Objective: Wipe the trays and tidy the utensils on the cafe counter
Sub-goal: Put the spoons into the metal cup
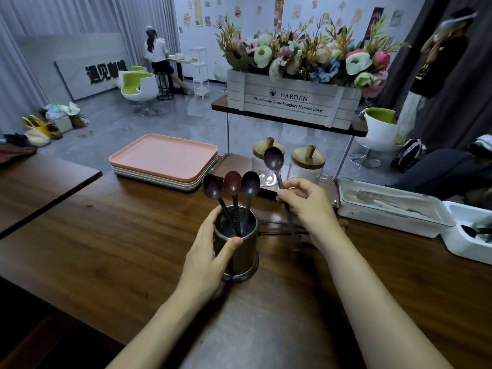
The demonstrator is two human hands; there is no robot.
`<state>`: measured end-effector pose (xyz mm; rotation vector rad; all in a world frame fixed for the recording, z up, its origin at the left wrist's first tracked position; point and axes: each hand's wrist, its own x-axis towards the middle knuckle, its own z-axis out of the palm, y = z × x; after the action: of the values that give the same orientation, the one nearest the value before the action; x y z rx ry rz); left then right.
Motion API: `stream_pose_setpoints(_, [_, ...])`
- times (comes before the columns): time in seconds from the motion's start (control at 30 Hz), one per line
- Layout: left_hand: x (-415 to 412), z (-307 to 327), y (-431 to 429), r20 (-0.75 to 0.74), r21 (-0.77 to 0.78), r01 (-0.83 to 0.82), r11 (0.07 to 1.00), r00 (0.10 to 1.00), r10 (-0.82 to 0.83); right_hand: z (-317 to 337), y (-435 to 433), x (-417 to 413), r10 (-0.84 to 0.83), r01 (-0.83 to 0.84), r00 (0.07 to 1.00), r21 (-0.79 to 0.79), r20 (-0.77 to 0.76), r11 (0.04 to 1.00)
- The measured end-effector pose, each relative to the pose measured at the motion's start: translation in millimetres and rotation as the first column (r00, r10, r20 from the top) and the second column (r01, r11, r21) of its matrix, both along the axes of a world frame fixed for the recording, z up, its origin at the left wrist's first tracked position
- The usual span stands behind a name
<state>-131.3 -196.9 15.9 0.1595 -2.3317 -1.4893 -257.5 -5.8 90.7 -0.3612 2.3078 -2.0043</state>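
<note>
With three spoons (pixel 233 182) already standing in the metal cup (pixel 239 251) the left hand (pixel 213 243) is gripping, the right hand (pixel 306 203) is pinching a fourth spoon (pixel 274 161) just beside it, while stacked trays (pixel 165 158) are sitting beyond the left hand, seemingly done.

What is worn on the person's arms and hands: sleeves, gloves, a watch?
No sleeves, gloves or watch show; both forearms are bare to the frame's edge. The left hand is plain; the right hand shows a thin glint on one finger, possibly a ring.
</note>
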Motion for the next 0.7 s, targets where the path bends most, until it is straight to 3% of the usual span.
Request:
stream_pose_setpoints(0.2, [1.6,-0.1,0.8,0.002,-0.004,-0.018,1.000,1.000,0.018,27.6,-10.5,35.3,0.058,-0.066,0.997,-0.169,-0.049,0.984])
stream_pose_setpoints(0.37, [2.1,1.7,-0.4,0.004,-0.021,-0.010,1.000,1.000,0.010,37.7,-20.5,45.3,-0.049,0.025,0.997,-0.345,-0.061,0.938])
stream_pose_setpoints(0.57, [2.1,2.1,-0.5,-0.004,-0.021,-0.015,1.000,1.000,0.015,6.7,-35.0,46.0,-0.061,0.063,0.998,-0.265,0.018,0.962])
stream_pose_setpoints(0.7, [1.2,-0.6,0.7,-0.013,0.003,-0.020,1.000,1.000,0.020,-14.6,-38.0,44.1,-0.047,0.045,0.999,-0.145,-0.010,0.988])
